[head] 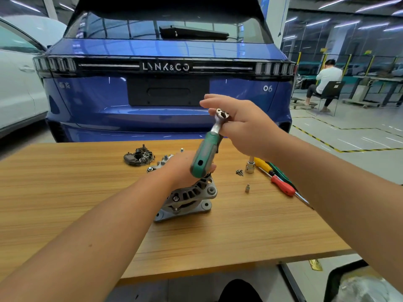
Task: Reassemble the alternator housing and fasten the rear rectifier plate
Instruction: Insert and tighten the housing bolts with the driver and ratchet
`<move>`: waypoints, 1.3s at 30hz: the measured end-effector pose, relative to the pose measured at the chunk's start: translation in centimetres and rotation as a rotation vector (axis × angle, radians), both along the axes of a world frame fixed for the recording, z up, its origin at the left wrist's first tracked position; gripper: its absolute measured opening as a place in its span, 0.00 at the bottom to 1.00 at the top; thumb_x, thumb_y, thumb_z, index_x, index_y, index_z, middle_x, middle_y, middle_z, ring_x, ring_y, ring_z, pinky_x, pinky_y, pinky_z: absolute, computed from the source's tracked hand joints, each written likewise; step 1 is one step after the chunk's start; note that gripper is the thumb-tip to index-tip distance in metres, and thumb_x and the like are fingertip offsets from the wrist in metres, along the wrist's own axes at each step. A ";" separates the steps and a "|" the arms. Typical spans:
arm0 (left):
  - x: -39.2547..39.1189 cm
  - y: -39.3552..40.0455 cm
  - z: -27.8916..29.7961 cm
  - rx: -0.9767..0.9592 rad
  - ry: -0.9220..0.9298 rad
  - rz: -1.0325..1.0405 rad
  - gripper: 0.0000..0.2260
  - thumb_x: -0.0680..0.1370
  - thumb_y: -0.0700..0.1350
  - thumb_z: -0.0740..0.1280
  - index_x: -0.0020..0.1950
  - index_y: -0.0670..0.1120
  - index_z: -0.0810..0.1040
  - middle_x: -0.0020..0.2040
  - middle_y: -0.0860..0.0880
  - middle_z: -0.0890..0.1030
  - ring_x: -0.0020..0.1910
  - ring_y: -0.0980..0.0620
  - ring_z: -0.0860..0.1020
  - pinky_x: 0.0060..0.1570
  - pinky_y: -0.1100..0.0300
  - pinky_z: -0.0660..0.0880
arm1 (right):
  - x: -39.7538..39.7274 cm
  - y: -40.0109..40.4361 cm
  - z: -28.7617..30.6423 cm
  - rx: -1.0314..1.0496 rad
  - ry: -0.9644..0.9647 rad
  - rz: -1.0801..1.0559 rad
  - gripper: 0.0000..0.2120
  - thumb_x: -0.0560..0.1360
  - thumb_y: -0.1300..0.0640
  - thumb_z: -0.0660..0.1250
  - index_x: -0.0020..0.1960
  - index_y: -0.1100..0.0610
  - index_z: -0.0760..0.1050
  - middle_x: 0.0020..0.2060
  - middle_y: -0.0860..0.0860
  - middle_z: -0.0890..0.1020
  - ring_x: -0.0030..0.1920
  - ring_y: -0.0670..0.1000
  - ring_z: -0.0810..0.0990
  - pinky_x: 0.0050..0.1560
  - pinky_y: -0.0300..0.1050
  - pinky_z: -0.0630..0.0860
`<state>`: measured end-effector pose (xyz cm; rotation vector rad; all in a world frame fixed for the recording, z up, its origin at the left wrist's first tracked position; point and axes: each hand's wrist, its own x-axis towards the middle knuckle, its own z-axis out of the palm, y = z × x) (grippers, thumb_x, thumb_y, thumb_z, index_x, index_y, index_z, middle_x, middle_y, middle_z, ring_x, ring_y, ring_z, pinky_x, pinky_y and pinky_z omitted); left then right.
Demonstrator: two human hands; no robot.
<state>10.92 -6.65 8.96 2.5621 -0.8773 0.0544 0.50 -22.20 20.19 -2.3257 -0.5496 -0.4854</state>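
The alternator housing (187, 197) is being steadied at the middle of the wooden table (65, 192) by the left hand (185, 168), which is gripping its top. A green-handled ratchet (207, 149) is being grasped by its head in the right hand (244, 125). The rectifier plate (138, 158) is lying farther left. The cast metal body is likely being felt as heavy and rigid; its outer rim is judged the safest hold.

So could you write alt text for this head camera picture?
A person's right hand holds a green-handled ratchet wrench by its metal head above a grey metal alternator housing, which the left hand steadies on a wooden table. A blue car stands behind.
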 end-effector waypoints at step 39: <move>-1.4 0.3 1.2 0.048 -0.079 0.009 0.12 0.84 0.57 0.60 0.53 0.54 0.80 0.43 0.56 0.80 0.42 0.58 0.77 0.40 0.61 0.71 | 3.3 -9.3 -12.9 -0.191 0.576 -0.600 0.10 0.77 0.64 0.62 0.55 0.53 0.74 0.48 0.50 0.77 0.42 0.53 0.79 0.38 0.49 0.81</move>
